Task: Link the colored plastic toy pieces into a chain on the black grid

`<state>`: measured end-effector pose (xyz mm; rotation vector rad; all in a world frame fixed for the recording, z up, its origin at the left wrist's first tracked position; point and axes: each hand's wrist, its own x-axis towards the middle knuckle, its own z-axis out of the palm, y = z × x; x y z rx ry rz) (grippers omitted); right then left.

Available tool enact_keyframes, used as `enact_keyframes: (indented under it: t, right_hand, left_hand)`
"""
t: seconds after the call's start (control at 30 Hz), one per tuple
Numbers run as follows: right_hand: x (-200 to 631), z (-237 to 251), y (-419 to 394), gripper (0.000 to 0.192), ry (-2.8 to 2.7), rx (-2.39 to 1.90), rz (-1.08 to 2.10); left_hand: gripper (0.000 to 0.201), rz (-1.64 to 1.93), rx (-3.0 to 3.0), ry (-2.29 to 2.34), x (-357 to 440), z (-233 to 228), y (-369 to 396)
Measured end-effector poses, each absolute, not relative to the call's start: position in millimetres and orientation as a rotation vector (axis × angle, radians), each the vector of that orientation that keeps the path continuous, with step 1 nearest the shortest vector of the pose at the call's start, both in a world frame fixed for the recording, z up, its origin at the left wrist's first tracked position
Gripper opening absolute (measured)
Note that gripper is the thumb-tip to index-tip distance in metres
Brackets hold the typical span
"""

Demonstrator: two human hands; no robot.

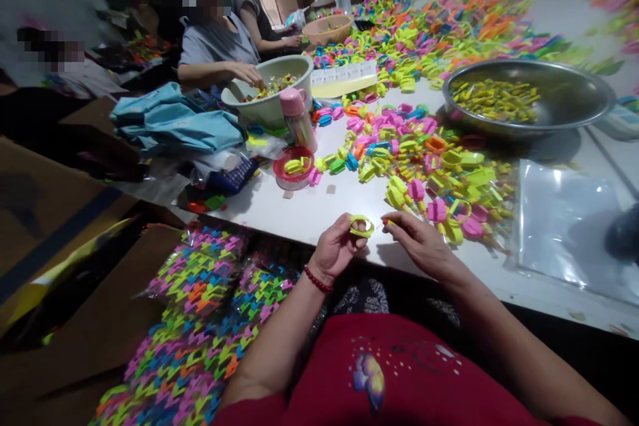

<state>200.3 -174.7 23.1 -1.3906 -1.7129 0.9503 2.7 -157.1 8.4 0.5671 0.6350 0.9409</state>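
L hand: pinching a yellow-green ring by its rim, low centre of frame, over the table edge.
R hand: fingertips closed on a small red-tipped piece, just right of the ring, not yet in it.
Done: bagged colourful pieces lower left (looks like finished stock, my guess).
Left: big loose pile centre-right; steel bowl upper right holds yellow bits.
Others: a co-worker's hand in a green basin, upper left.
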Motion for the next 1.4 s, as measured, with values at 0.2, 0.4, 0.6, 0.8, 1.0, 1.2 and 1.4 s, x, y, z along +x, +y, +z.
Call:
enact_keyframes:
  t: [0.2, 0.4, 0.6, 0.8, 1.0, 1.2, 1.4]
  right_hand:
    - [199.9, 22.2, -180.0, 0.03, -1.718, -1.328, 1.056]
    - [206.3, 19.8, -184.7, 0.032, -1.628, -1.384, 1.054]
    - [206.5, 23.4, -187.0, 0.028, -1.675, -1.343, 1.068]
    - [205.8, 20.5, -188.3, 0.029, -1.658, -1.33, 1.074]
    - [206.6, 22.8, -189.0, 0.025, -1.714, -1.347, 0.97]
    - [206.6, 24.0, -189.2, 0.026, -1.751, -1.358, 0.938]
    - [207.2, 24.2, -186.4, 0.029, -1.794, -1.381, 0.887]
  left_hand:
    - [0.033, 0.861, 0.506, 0.655, 8.9, 8.4, -160.1]
    - [0.029, 1.018, 0.768, 0.784, 19.1, 3.5, -164.7]
    - [0.023, 1.059, 1.203, 0.877, 24.0, 1.9, -174.5]
    - [0.014, 1.146, 1.715, 1.025, 23.2, 4.5, -179.4]
    - [0.02, 1.144, 1.882, 1.058, 20.6, -3.9, -180.3]
    - [0.032, 0.998, 2.105, 1.061, 14.6, -12.0, -180.6]
    - [0.036, 1.004, 2.296, 1.108, 14.7, -13.4, -180.6]
